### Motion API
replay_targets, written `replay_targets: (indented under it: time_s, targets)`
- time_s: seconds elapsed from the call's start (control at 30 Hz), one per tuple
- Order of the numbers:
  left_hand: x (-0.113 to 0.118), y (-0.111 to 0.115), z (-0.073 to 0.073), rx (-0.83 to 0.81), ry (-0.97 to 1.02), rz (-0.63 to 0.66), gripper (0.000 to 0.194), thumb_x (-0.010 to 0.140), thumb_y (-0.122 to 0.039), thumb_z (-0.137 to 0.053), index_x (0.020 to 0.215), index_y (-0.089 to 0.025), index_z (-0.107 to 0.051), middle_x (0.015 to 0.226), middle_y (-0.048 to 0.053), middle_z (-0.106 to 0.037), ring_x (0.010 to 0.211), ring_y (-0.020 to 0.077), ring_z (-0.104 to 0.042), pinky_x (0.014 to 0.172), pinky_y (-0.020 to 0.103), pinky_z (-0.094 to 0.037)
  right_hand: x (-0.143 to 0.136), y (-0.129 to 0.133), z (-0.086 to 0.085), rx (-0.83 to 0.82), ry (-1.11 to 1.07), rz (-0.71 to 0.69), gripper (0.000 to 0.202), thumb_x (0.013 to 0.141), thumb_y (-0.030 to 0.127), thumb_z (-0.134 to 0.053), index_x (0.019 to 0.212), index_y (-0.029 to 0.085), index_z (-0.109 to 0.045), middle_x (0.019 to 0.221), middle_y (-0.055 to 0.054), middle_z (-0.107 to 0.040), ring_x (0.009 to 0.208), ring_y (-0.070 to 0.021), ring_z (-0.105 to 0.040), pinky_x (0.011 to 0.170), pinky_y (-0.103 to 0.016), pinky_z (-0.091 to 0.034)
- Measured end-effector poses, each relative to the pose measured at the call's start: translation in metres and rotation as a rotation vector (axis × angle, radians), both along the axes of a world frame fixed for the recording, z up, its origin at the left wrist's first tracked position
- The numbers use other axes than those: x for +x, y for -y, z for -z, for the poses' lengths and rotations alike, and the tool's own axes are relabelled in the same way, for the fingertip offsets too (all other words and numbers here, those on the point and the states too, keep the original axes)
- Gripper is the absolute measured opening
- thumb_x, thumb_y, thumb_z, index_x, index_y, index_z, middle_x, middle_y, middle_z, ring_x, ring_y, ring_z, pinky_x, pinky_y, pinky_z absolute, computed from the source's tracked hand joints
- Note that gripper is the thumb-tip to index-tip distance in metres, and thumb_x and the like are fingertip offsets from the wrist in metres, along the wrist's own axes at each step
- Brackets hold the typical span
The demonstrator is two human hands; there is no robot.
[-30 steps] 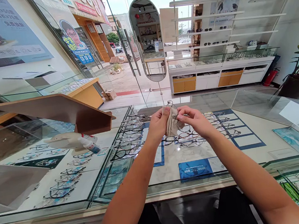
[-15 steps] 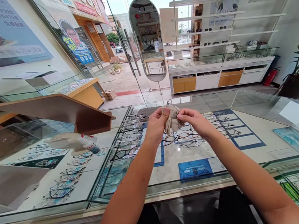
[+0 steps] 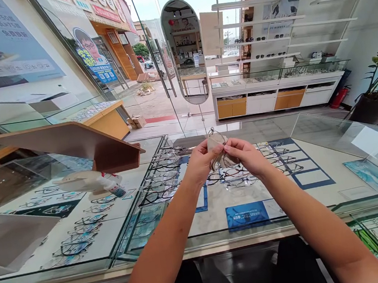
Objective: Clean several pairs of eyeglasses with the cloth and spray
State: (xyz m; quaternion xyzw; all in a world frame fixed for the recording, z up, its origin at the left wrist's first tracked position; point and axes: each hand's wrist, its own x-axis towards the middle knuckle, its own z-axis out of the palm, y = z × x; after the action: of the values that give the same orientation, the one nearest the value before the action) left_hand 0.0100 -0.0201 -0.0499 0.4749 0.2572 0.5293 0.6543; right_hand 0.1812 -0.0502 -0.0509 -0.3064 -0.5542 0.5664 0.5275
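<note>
Head view: cloth [image 3: 213,142] beige; crumpled.

I can pick out 50 and 75 among the Chinese characters on the blue wall poster [image 3: 20,50]; the lettering on the window sign [image 3: 94,56], red shopfront sign [image 3: 106,13] and blue card [image 3: 247,216] is too blurred.

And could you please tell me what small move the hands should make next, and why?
Probably a gentle rub with the cloth, keeping the glasses steady: the left hand pinches the cloth against them, while the right hand grips them close beside it.
</note>
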Motion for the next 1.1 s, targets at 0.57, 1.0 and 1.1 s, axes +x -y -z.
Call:
replay_targets:
  time_s: [0.57,1.0,1.1]
  targets:
    - [0.0,0.006,-0.001,0.228,-0.198,-0.296,0.056,0.071,-0.065,-0.095,0.07,-0.018,-0.066,0.063,-0.002,-0.057,0.057,0.0106,-0.046,0.053,0.025,-0.039,-0.002,0.007,-0.004,0.036,0.149,-0.081,0.045,0.09,0.058,-0.083,0.079,0.022,-0.058,0.075,0.003,-0.052,0.072,-0.0152,-0.041,0.07,-0.031,-0.031]
    - [-0.012,-0.006,-0.001,0.154,-0.156,0.001,0.053,0.073,-0.062,-0.097,0.091,-0.017,-0.076,0.079,0.002,-0.07,0.065,0.0131,-0.059,0.062,0.025,-0.049,0.0,0.001,-0.002,-0.076,-0.004,-0.014,0.045,0.08,0.057,-0.089,0.075,0.022,-0.062,0.064,0.005,-0.047,0.058,-0.0112,-0.032,0.058,-0.03,-0.02]
    - [-0.014,-0.005,-0.001,0.161,-0.182,0.01,0.053,0.068,-0.055,-0.101,0.093,-0.017,-0.074,0.079,0.0,-0.07,0.067,0.013,-0.059,0.062,0.024,-0.049,-0.002,0.002,-0.002,-0.136,-0.028,-0.026,0.047,0.075,0.06,-0.091,0.075,0.022,-0.063,0.063,0.006,-0.046,0.058,-0.0115,-0.032,0.058,-0.03,-0.02]
